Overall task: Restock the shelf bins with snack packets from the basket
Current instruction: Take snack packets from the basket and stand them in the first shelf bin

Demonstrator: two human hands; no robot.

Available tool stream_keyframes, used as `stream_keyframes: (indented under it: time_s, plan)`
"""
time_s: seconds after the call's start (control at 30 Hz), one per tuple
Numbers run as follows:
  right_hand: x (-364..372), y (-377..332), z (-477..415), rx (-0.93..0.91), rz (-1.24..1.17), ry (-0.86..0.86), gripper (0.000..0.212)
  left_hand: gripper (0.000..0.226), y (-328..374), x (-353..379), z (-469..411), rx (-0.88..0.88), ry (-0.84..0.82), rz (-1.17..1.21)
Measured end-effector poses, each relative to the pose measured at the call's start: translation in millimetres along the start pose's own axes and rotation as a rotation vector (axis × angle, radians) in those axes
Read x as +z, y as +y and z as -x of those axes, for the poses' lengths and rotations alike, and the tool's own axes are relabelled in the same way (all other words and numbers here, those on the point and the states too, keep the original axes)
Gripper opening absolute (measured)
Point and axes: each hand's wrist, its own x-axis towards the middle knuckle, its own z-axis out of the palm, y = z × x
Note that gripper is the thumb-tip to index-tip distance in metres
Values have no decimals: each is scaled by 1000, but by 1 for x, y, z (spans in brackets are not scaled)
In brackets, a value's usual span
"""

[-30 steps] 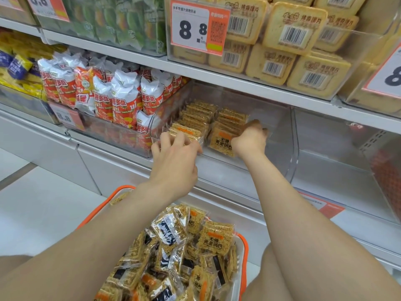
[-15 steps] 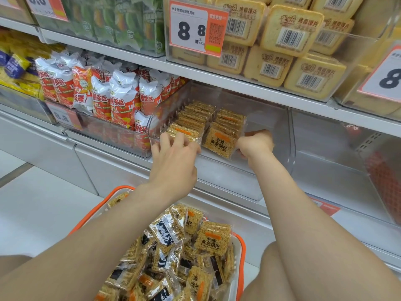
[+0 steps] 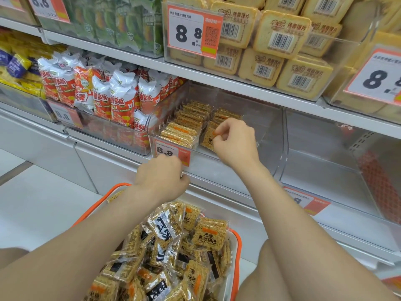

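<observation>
Head view: right hand point(image 3: 235, 144) fingers pinch an on-edge packet point(image 3: 207, 137) (face frontward); left hand point(image 3: 161, 177) grasp indiscernible.

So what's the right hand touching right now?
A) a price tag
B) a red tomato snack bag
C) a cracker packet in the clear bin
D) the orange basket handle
C: the right hand pinches the front cracker packet of the right-hand row inside the clear bin.
</observation>
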Motion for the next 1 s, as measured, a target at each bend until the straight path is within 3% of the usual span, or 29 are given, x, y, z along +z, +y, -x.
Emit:
stream_keyframes:
  time_s: [0.17, 0.3, 0.4, 0.6, 0.77, 0.9, 1.0]
  plan:
    - [7, -30, 44, -191, 2, -314, 19, 13, -18, 33, -7, 76, -341, -126]
    - [26, -30, 57, -286, 250, -605, 14, 53, -35, 75, -4, 156, -609, -202]
    - [32, -26, 59, -304, 390, -677, 15, 78, -35, 94, 4, 223, -688, -215]
    - [42, -22, 56, -311, 424, -690, 21, 84, -23, 107, 23, 253, -655, -411]
    - [42, -20, 51, -298, 415, -703, 18, 61, -13, 86, 19, 260, -658, -378]
    - [37, -11, 46, -268, 465, -744, 16, 23, -14, 64, 10, 182, -632, -105]
    - [29, -3, 42, -253, 454, -768, 27, 12, -19, 44, 2, 56, -563, 191]
